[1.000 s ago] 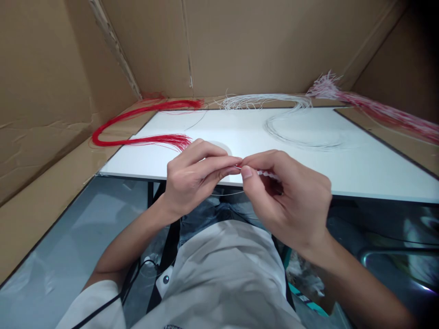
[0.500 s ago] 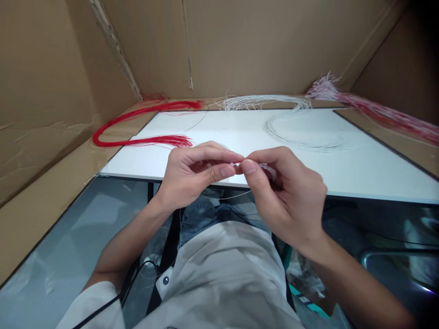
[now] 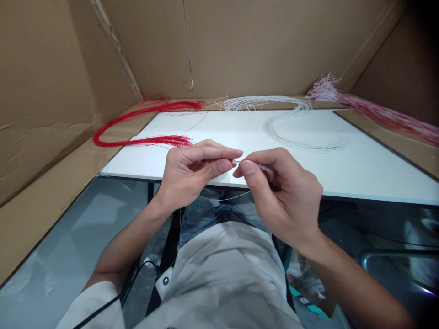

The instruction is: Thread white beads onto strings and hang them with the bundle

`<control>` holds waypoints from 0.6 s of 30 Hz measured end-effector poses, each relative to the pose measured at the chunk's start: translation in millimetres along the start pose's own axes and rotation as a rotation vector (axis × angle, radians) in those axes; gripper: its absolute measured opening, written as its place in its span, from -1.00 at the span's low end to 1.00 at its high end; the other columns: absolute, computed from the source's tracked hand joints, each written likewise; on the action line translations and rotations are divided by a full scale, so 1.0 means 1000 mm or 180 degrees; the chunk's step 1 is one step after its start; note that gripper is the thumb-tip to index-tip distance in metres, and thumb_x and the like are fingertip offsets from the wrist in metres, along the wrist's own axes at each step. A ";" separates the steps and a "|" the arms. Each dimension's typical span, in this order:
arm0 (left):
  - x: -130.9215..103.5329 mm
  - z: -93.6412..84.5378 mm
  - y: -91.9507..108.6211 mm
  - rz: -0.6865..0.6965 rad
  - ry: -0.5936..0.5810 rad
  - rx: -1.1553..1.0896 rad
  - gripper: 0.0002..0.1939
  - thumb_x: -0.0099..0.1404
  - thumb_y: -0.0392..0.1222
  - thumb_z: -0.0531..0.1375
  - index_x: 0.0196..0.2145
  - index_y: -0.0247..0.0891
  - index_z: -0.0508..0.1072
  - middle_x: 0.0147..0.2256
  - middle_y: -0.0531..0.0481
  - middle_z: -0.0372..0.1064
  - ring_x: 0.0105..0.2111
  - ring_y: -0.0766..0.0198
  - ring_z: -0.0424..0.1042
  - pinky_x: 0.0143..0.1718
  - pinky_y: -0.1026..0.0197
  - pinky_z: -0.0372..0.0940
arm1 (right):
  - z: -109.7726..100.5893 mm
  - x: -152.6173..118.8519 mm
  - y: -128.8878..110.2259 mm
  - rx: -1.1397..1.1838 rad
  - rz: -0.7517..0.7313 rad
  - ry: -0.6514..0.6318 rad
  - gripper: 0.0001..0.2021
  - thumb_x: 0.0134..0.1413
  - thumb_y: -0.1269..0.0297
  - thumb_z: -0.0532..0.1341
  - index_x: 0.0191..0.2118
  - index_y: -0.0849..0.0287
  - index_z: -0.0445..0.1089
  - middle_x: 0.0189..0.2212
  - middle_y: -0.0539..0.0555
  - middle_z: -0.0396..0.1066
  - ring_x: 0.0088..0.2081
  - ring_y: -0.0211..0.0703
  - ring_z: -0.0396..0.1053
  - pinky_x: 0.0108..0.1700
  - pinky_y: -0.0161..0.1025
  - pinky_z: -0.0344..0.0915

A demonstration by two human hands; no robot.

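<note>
Above the table's near edge, my left hand (image 3: 192, 171) and my right hand (image 3: 281, 192) meet with their fingertips close together. Thumb and forefinger of the left hand are closed on a thin cord (image 3: 238, 162) with a small pale knot or bead at its end of the pinch. The right thumb and forefinger pinch the same cord a short way along. Inside the right palm, a white knobbly braided or beaded length (image 3: 266, 172) shows, partly hidden by the fingers. A loose thin white strand (image 3: 226, 198) sags below both hands.
On the white tabletop (image 3: 370, 173) lie a bundle of red cords (image 3: 137, 109) at left and white cords (image 3: 267, 101) at the back. Pink-and-white cords (image 3: 384, 112) lie at right. Cardboard walls (image 3: 260, 45) enclose the back and sides.
The fingertips have drawn slightly apart, so a short stretch of cord now shows between them. My left forefinger has lifted a little. The cord bundles have not moved.
</note>
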State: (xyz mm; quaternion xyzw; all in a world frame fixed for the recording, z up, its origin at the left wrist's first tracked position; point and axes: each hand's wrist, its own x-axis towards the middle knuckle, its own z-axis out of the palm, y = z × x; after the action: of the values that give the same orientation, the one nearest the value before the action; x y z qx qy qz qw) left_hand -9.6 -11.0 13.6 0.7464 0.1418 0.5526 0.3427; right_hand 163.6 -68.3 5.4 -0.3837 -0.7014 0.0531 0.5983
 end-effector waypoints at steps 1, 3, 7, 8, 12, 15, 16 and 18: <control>0.000 0.000 0.000 0.0018 0.0019 0.0027 -0.83 0.36 -0.21 0.40 -0.11 -0.02 0.72 -0.25 0.02 0.66 -0.26 0.31 0.64 -0.23 0.26 0.56 | 0.000 0.000 0.000 0.0063 0.0017 0.0014 -0.93 0.36 0.35 0.26 -0.23 0.11 0.44 -0.49 -0.07 0.49 -0.63 -0.38 0.13 -0.59 -0.31 0.11; -0.001 -0.001 0.000 -0.0036 0.0081 0.0102 -0.85 0.35 -0.19 0.41 -0.12 -0.04 0.72 -0.25 0.02 0.67 -0.29 0.32 0.64 -0.25 0.26 0.56 | 0.000 0.001 -0.001 0.0162 0.0043 0.0066 -0.92 0.35 0.35 0.28 -0.25 0.12 0.44 -0.49 -0.07 0.49 -0.64 -0.39 0.11 -0.62 -0.32 0.06; -0.002 -0.002 0.003 -0.0223 0.0194 0.0241 -0.89 0.34 -0.15 0.42 -0.16 -0.10 0.71 -0.23 0.01 0.67 -0.31 0.35 0.62 -0.26 0.29 0.52 | 0.001 0.001 0.000 0.0119 0.0099 0.0147 -0.91 0.35 0.34 0.28 -0.26 0.11 0.45 -0.46 -0.06 0.51 -0.63 -0.39 0.13 -0.63 -0.32 0.04; -0.002 -0.001 0.004 -0.0262 0.0204 0.0270 -0.89 0.34 -0.14 0.42 -0.17 -0.12 0.71 -0.24 0.01 0.67 -0.30 0.35 0.62 -0.26 0.29 0.51 | 0.001 0.000 0.000 0.0081 0.0099 0.0158 -0.91 0.35 0.34 0.27 -0.26 0.11 0.45 -0.46 -0.06 0.51 -0.63 -0.39 0.13 -0.62 -0.32 0.05; -0.002 0.001 0.007 -0.0314 0.0209 0.0382 -0.88 0.32 -0.09 0.44 -0.23 -0.17 0.70 -0.26 0.00 0.66 -0.28 0.32 0.62 -0.24 0.28 0.50 | 0.002 -0.001 0.003 -0.0106 0.0021 0.0154 -0.92 0.36 0.34 0.26 -0.25 0.12 0.44 -0.49 -0.07 0.48 -0.63 -0.38 0.13 -0.58 -0.30 0.11; -0.002 0.003 0.008 -0.0270 0.0232 0.0474 -0.88 0.32 -0.10 0.43 -0.27 -0.19 0.69 -0.28 0.01 0.66 -0.30 0.33 0.60 -0.26 0.29 0.49 | 0.003 0.000 0.004 -0.0248 -0.0099 0.0140 -0.91 0.36 0.36 0.25 -0.25 0.13 0.44 -0.50 -0.07 0.46 -0.63 -0.38 0.15 -0.56 -0.30 0.14; -0.003 0.003 0.008 -0.0240 0.0243 0.0512 -0.88 0.31 -0.11 0.44 -0.27 -0.20 0.68 -0.29 0.01 0.66 -0.30 0.34 0.60 -0.27 0.30 0.48 | 0.003 0.000 0.004 -0.0285 -0.0150 0.0151 -0.93 0.35 0.36 0.26 -0.24 0.13 0.45 -0.49 -0.07 0.47 -0.62 -0.38 0.16 -0.56 -0.30 0.13; -0.003 0.004 0.008 -0.0155 0.0258 0.0618 -0.87 0.31 -0.12 0.44 -0.27 -0.22 0.67 -0.30 0.02 0.65 -0.31 0.36 0.58 -0.30 0.33 0.45 | 0.003 0.001 0.004 -0.0356 -0.0248 0.0147 -0.99 0.31 0.36 0.31 -0.20 0.12 0.48 -0.45 -0.05 0.52 -0.62 -0.38 0.15 -0.58 -0.30 0.11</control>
State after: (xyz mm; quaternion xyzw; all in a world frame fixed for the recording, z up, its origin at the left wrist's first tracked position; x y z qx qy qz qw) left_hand -8.1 -20.1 15.5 0.7494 0.2265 0.5575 0.2761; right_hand 162.6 -63.5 3.0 -0.3900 -0.7037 -0.0184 0.5936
